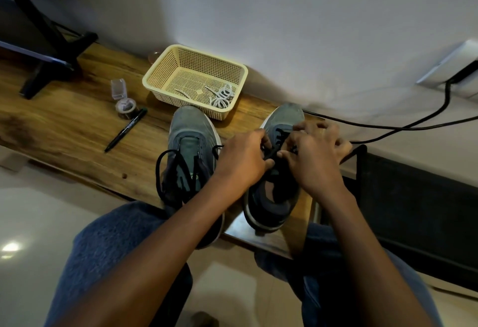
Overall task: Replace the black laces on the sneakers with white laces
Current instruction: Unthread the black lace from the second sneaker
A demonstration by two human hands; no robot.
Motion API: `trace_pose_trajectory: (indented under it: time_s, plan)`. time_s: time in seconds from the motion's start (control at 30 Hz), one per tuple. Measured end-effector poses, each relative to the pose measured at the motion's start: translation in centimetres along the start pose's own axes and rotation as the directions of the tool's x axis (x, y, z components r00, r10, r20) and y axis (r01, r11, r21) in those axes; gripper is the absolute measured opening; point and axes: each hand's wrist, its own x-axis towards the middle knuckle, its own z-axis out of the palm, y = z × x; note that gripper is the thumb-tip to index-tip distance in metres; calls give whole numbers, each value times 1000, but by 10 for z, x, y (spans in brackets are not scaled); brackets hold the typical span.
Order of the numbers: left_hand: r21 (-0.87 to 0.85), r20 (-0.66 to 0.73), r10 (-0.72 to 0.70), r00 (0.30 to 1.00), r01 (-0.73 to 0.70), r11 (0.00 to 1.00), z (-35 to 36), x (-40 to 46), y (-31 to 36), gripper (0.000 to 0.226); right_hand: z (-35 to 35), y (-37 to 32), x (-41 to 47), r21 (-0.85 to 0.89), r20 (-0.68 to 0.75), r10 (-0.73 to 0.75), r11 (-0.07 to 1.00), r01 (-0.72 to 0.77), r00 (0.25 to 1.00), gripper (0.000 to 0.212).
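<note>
Sneakers — two grey ones with white soles — stand side by side on a wooden table, toes toward the wall. On the right sneaker black lace is threaded through the front eyelets; both hands are at it. Left hand has its fingers curled, pinching a strand of that lace above the tongue. Right hand rests over the shoe's far side, fingers bent, its fingertips at the same strand; whether they actually pinch it I cannot tell. On the left sneaker the front eyelets are bare, and a loose black lace loops over its collar and side.

Just behind the toes sits a cream mesh basket holding coiled white laces in its right corner — nothing else shows in it. Left of the basket are a small clear box, a roll of tape and a black pen. A black stand rests on the table's far left. A black cable runs from a wall socket down past the right sneaker. The person's blue-trousered knees are against the table's near edge, above a pale tiled floor.
</note>
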Motion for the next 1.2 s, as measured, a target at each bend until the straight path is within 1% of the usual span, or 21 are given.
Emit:
trace_pose_trajectory:
  time_s: [0.1, 0.17, 0.2, 0.23, 0.3, 0.37, 0.43, 0.47, 0.53, 0.6, 0.67, 0.73, 0.8, 0.87, 0.93, 1.0, 1.1, 1.2]
  plan:
    - [-17, 0, -1, 1000, 1, 1000, 1, 0, 0, 28, -1, 3, 0, -35, -115, 68, 997, -73, 991, 18]
    - [-23, -7, 0, 1000, 0, 1000, 1, 0, 0, 27, -4, 7, 1, 8, -220, 158, 987, -160, 963, 18]
    - [-23, -8, 0, 1000, 0, 1000, 1, 1, 0, 27, -5, 10, 2, 41, -253, 201, 980, -197, 947, 16]
    - [-21, -8, -1, 1000, 1, 1000, 0, 1, -1, 27, -7, 11, 3, 67, -256, 224, 975, -214, 940, 15]
    - [-27, -8, -9, 1000, 9, 1000, 0, 2, -3, 27, -8, 11, 4, 115, -182, 210, 975, -191, 961, 13]
    - [-37, -8, -14, 1000, 14, 999, 0, 2, -4, 28, -8, 10, 4, 152, -59, 125, 982, -115, 990, 18]
    - [-24, -6, -9, 1000, 9, 1000, 0, 2, -4, 29, -6, 7, 3, 109, 39, 18, 994, -22, 999, 26]
    - [-18, -7, -6, 1000, 6, 1000, 1, 2, -3, 29, -5, 6, 2, 70, 69, -11, 998, 6, 998, 26]
    - [-20, -9, -4, 1000, 4, 1000, 1, 3, -3, 28, -3, 2, 1, 13, 62, -24, 1000, 24, 998, 21]
    - [-26, -4, -9, 1000, 9, 1000, 1, 4, -2, 27, -4, 1, 1, 4, 12, -17, 1000, 17, 1000, 17]
    - [-27, 9, -13, 1000, 13, 1000, 1, 3, -2, 26, -6, 2, 1, 59, -42, 42, 997, -39, 998, 12]
    - [-37, 5, -11, 1000, 11, 999, 2, 3, -1, 25, -9, 2, 0, 134, -101, 144, 982, -130, 984, 5]
    - [-44, 5, -14, 1000, 14, 999, 2, 4, -2, 25, -8, -2, -2, 177, -119, 197, 969, -175, 973, 10]
    - [-34, 15, -24, 1000, 24, 999, 2, 4, -3, 25, -7, -4, -3, 170, -78, 189, 970, -173, 979, 11]
    - [-37, 14, -35, 999, 35, 999, 2, 4, -5, 24, -6, -4, -2, 132, 14, 161, 978, -162, 987, 9]
    - [-36, 8, -40, 999, 40, 999, 2, 3, -6, 25, -5, -3, -1, 114, 97, 114, 986, -125, 989, 16]
    - [-33, 4, -46, 999, 46, 998, 3, 4, -4, 28, -6, -5, -2, 110, 147, 70, 990, -86, 987, 8]
    - [-34, 3, -65, 998, 65, 997, 4, 5, -3, 25, -8, -1, -2, 45, 199, 70, 996, -81, 978, 13]
